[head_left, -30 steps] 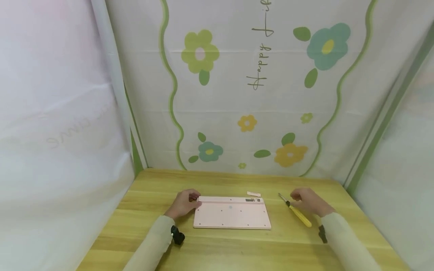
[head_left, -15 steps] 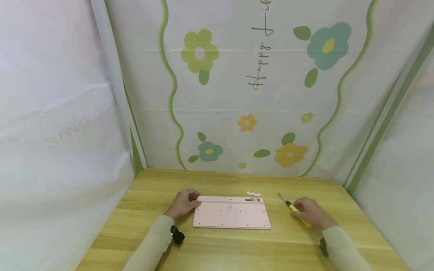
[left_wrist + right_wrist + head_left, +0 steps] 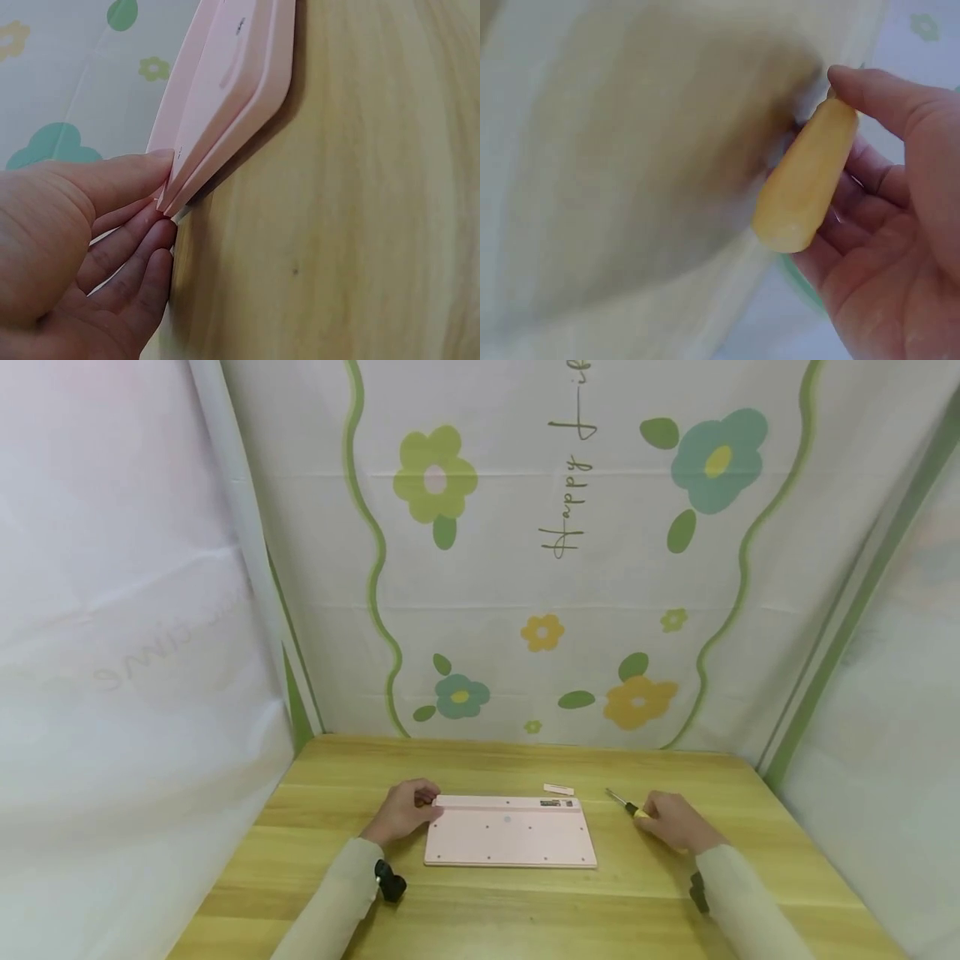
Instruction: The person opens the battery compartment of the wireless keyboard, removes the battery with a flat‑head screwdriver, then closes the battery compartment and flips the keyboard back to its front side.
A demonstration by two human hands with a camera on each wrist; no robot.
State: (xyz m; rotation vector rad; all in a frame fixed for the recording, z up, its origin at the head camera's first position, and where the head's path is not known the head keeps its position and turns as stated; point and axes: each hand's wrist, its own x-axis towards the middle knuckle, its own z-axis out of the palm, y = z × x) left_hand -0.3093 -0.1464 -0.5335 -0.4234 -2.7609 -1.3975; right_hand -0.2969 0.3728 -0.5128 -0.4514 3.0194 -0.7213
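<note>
A pink keyboard lies underside up on the table, with small screws dotted over its back and a label at its far right corner. My left hand pinches its far left corner; in the left wrist view the thumb lies on top and the other fingers are under and beside the edge. To the right, my right hand grips a screwdriver by its yellow handle. The screwdriver's metal shaft points away and left, toward the keyboard's side. Fingers hide most of the handle in the head view.
A small pale strip lies just beyond the keyboard's far right corner. The wooden table ends at a flowered fabric wall at the back, with more fabric on both sides.
My right hand has come down onto the screwdriver and taken hold of its handle, and the screwdriver has shifted slightly. The left hand and keyboard stay in place.
</note>
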